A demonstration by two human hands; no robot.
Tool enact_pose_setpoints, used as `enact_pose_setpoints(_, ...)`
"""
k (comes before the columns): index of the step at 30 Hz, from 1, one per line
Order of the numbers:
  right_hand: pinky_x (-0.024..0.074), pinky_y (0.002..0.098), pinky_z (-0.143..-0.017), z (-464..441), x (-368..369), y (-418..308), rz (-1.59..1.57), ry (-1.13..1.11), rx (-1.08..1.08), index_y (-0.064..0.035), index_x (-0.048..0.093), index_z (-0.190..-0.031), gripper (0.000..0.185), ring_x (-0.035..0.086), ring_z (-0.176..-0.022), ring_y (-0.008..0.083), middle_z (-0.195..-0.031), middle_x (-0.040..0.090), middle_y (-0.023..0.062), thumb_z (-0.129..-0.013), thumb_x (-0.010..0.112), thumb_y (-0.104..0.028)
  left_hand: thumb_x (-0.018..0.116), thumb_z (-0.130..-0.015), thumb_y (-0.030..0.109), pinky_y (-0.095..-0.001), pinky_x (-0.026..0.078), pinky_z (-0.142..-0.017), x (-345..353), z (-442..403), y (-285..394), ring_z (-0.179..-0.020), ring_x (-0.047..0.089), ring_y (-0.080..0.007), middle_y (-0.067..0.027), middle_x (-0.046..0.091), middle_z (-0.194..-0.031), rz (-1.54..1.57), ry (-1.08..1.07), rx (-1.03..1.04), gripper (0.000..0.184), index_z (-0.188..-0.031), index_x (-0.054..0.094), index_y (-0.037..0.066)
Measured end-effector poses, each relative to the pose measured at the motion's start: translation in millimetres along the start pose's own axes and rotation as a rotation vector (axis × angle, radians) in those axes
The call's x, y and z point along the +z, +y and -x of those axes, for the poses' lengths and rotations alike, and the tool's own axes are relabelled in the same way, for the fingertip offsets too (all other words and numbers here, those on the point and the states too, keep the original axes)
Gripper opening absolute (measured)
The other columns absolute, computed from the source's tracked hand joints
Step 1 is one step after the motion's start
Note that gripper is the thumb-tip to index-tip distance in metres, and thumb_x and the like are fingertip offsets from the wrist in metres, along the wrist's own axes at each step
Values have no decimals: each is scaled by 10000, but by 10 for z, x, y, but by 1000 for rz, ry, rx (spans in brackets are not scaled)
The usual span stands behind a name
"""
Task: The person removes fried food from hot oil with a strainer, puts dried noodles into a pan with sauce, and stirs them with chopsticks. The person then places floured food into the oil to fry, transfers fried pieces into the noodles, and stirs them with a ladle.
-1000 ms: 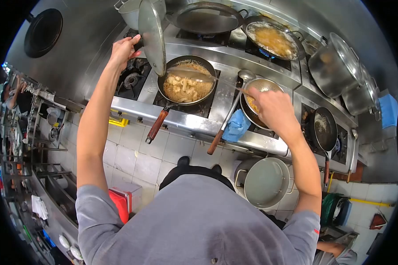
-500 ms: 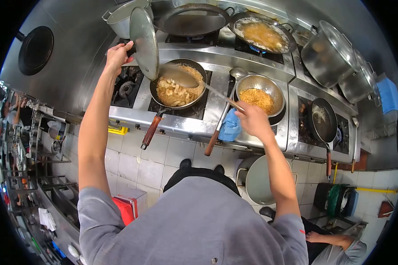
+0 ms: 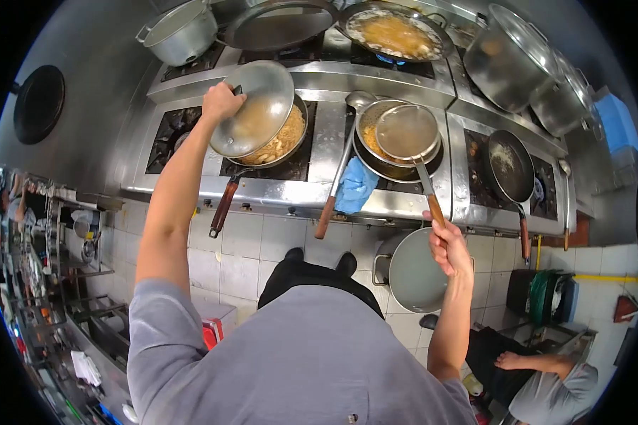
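Observation:
My left hand [image 3: 222, 103] is closed on the knob of a round lid [image 3: 266, 106], which is tilted over the left part of a frying pan [image 3: 290, 138]. Pale pieces in a grainy golden mix show under the lid's right edge. My right hand [image 3: 450, 248] is at the wooden handle end of a round strainer [image 3: 407, 132], fingers loosely curled, one crossing the handle. The strainer's head lies over a metal bowl [image 3: 371, 113] with golden, crumbly food, partly hidden. That bowl sits above a dark pan [image 3: 432, 159]. Left of it, a ladle [image 3: 342, 166] lies with a blue cloth [image 3: 356, 185] beside its handle.
A wok of bubbling oil [image 3: 393, 35] stands over a flame at the back, with a wide dark pan [image 3: 283, 28] beside it. Tall pots [image 3: 510, 60] and another frying pan [image 3: 512, 166] are at right. A big pot [image 3: 411, 276] is on the floor. Another person's hand [image 3: 510, 361] shows lower right.
The lid has moved from beside the pan to partly over it. My right hand has drawn the strainer from the pan to the bowl at right and shifted toward the handle's end.

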State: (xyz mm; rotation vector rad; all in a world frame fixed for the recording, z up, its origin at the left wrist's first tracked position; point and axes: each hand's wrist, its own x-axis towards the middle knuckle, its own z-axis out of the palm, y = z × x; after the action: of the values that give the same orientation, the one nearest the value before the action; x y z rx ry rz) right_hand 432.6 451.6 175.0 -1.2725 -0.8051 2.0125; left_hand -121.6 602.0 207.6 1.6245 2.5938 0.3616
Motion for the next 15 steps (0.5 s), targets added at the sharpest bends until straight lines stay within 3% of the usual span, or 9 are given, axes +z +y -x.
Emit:
enact_pose_setpoints(2,224,173,-313,-9,114,-4,-119,40,-56,-45,493,-1243,393,329,-395,13,-637,507,-1,-962,551,-315,703,-746,367,-417,497,-892,158,-12,47,-988,647,-348,-216,675,-1028,-52,-52,26,444,-1034,699,29)
enact_pose_setpoints(3,289,174,-319,-52,40,97,-105,46,-118,-49,474,-1257,456,424,-416,52,-705,589,45,-980,483,-412,703,-746,367,-417,497,-892,260,-26,38,-988,647,-348,-216,675,-1028,-51,-58,44,444,-1034,699,29)
enact_pose_setpoints(4,289,174,-319,-23,74,182,-112,63,-123,-49,474,-1257,456,424,-416,52,-705,589,45,-980,483,-412,704,-749,360,-420,499,-890,371,-37,19,-994,644,-352,-212,674,-1032,-52,-66,53,428,-1021,702,30)
enact_pose_setpoints(7,385,221,-364,118,210,334,-319,268,-277,-49,478,-1231,645,513,-474,124,-725,619,66,-945,362,-617,706,-756,346,-427,503,-886,502,-83,40,-1007,638,-358,-205,674,-1042,-32,-73,79,395,-995,707,32)
enact_pose_setpoints(10,402,244,-386,205,142,772,-586,340,-305,-44,482,-1218,681,522,-488,132,-726,619,60,-926,369,-649,710,-760,351,-428,508,-884,582,-13,77,-1029,632,-350,-213,660,-1076,-26,-121,70,402,-988,698,20)
enact_pose_setpoints(11,392,255,-388,190,113,962,-564,366,-306,-36,486,-1210,598,519,-491,133,-716,619,36,-943,440,-570,712,-762,353,-427,510,-884,609,10,86,-1033,631,-347,-217,655,-1084,-28,-124,82,411,-995,691,15)
enact_pose_setpoints(12,392,255,-388,36,41,1241,-562,375,-307,-36,486,-1210,598,519,-491,133,-716,619,36,-943,440,-570,713,-763,355,-426,512,-884,630,21,86,-1036,630,-344,-222,650,-1091,-33,-128,94,421,-1001,683,10)
enact_pose_setpoints(14,452,267,-473,-260,-53,1794,-97,616,-191,-46,492,-1195,365,574,-601,140,-768,619,36,-934,563,-291,710,-766,356,-427,512,-886,639,25,81,-1033,629,-349,-223,652,-1083,-48,-135,118,427,-1011,677,8)
enact_pose_setpoints(15,484,288,-583,-386,148,1872,19,522,-204,-46,489,-1193,344,592,-732,164,-864,615,61,-880,574,-162,708,-769,356,-428,511,-888,634,25,73,-1030,629,-354,-223,653,-1074,-64,-135,136,433,-1021,671,6)
